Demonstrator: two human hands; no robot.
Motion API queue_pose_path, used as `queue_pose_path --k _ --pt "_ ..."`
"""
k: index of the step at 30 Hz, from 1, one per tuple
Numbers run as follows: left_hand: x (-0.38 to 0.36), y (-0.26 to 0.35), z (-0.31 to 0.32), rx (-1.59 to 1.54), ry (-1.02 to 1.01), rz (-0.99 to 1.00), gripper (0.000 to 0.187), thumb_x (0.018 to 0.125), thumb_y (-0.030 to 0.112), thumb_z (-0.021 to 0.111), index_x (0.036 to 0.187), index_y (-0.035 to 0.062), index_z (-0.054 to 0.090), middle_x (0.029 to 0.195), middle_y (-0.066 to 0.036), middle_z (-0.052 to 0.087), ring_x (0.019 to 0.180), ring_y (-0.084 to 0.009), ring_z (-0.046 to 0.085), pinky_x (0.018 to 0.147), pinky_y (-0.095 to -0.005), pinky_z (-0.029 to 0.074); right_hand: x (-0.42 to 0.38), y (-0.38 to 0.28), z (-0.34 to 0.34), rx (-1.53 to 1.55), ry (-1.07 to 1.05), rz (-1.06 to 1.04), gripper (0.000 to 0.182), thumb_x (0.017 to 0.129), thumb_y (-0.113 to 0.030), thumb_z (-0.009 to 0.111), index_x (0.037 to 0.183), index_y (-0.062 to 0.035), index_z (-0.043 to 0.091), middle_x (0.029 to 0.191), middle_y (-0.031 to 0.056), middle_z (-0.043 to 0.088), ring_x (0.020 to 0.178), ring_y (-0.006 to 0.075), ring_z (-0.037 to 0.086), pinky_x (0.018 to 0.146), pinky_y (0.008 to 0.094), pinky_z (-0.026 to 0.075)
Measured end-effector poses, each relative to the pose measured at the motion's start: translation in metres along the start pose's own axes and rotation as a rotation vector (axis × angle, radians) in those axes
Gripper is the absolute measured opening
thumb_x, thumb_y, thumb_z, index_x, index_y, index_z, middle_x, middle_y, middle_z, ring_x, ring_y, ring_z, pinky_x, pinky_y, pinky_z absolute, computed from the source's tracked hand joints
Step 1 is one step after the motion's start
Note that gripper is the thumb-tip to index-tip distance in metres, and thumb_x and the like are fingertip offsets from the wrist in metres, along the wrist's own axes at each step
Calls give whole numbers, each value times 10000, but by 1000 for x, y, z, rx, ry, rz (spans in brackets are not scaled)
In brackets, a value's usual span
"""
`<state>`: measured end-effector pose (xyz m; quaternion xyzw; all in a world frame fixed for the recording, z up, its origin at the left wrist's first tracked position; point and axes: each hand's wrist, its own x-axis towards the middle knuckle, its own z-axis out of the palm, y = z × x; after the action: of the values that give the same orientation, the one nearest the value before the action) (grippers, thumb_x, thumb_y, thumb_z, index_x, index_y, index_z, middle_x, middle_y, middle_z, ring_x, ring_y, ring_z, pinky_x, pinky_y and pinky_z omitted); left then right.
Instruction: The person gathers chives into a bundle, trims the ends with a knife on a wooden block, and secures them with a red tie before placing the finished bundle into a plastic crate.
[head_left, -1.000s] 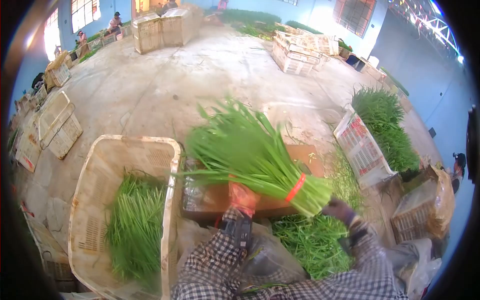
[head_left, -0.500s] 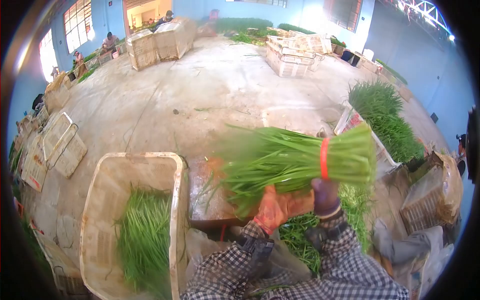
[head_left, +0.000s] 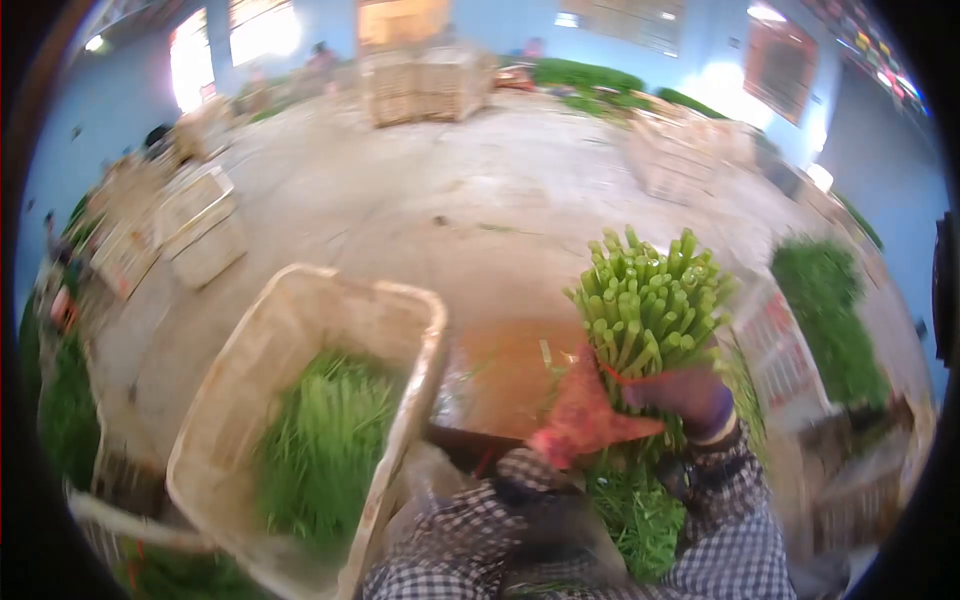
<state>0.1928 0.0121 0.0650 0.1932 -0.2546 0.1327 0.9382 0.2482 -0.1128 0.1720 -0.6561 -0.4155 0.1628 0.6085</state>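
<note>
A thick bundle of green stalks (head_left: pixel 655 300) stands with its cut ends up, tied by a thin red band (head_left: pixel 615 376). My right hand (head_left: pixel 685 398), in a purple glove, is wrapped round it just below the band at the right. From the left, my left hand (head_left: pixel 590 415), in a reddish-orange glove, grips the bundle's side, with its thumb across the front. The leafy end hangs down, partly hidden behind my hands. To the left, a dirty white plastic crate (head_left: pixel 430 330) holds loose green leaves (head_left: pixel 325 440).
A wet reddish board (head_left: pixel 510 370) lies between crate and bundle. More greens (head_left: pixel 830 320) lie in a white crate (head_left: pixel 780 345) at right. Cut leaves (head_left: pixel 640 515) lie below my hands. Stacked crates (head_left: pixel 425 85) stand across the concrete floor (head_left: pixel 380 190).
The bundle has turned from lying sideways, cut ends right, to upright with cut ends facing up. My left hand has moved up its left side. The view has swung left.
</note>
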Motion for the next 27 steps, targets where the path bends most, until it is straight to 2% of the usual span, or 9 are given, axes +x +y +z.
queue_pose_path --k 5,8,11,14,16,20,23,25,27 --pt "2 4 -14 39 0 514 658 851 124 618 1412 86 277 1343 -132 419 1188 -232 468 941 -361 451 49 -9 49 -173 -166 -76 901 570 -234 881 1306 -8 412 1167 86 582 1050 194 563 914 345 453" --pt "7 45 -7 190 -75 728 695 844 70 617 1430 106 246 1378 -136 386 1223 -228 448 949 -367 453 68 -5 78 -154 -160 -352 927 547 -189 849 1326 -11 381 1194 99 552 1103 219 536 931 346 441" --pt "5 88 55 641 178 842 722 788 96 683 1403 122 305 1278 -103 503 1171 -210 495 849 -340 506 52 2 78 -219 -180 -331 903 566 -165 792 1339 0 354 1216 108 532 1111 236 531 937 337 437" --pt "-44 119 69 426 313 742 682 756 124 714 1350 97 380 1167 -75 548 1050 -190 554 835 -331 506 23 42 66 -356 -314 -325 813 627 -188 726 1347 -1 395 1222 119 536 1138 225 519 928 346 443" --pt "-87 135 104 456 403 762 597 775 138 700 1304 72 433 1083 -60 571 931 -167 586 825 -335 510 5 34 76 -417 -530 -8 566 715 -145 685 1237 5 528 1051 90 624 1010 221 593 842 344 479" --pt "-180 176 157 878 628 782 567 820 145 656 1326 58 416 1156 -83 569 943 -179 595 810 -337 517 -26 120 52 -647 -495 -89 286 846 -76 588 1119 8 604 897 53 654 817 181 633 721 308 496" --pt "-283 193 179 1234 929 916 488 867 137 573 1323 27 435 1229 -118 559 1006 -218 596 864 -354 502 -21 153 40 -236 -531 156 253 880 -87 569 1114 8 599 872 55 643 761 143 620 688 268 497" --pt "-367 189 201 1218 1147 1045 434 894 133 512 1305 0 465 1273 -146 553 1053 -250 596 911 -365 489 -13 185 26 145 -505 358 258 883 -103 577 1116 8 595 862 59 636 749 132 614 681 257 499" --pt "-379 169 274 1028 1136 1190 411 901 175 483 1270 -4 500 1226 -163 580 1063 -271 600 927 -393 489 -24 175 32 -25 -437 290 290 876 -129 596 1130 11 582 868 65 633 766 132 613 674 258 501"
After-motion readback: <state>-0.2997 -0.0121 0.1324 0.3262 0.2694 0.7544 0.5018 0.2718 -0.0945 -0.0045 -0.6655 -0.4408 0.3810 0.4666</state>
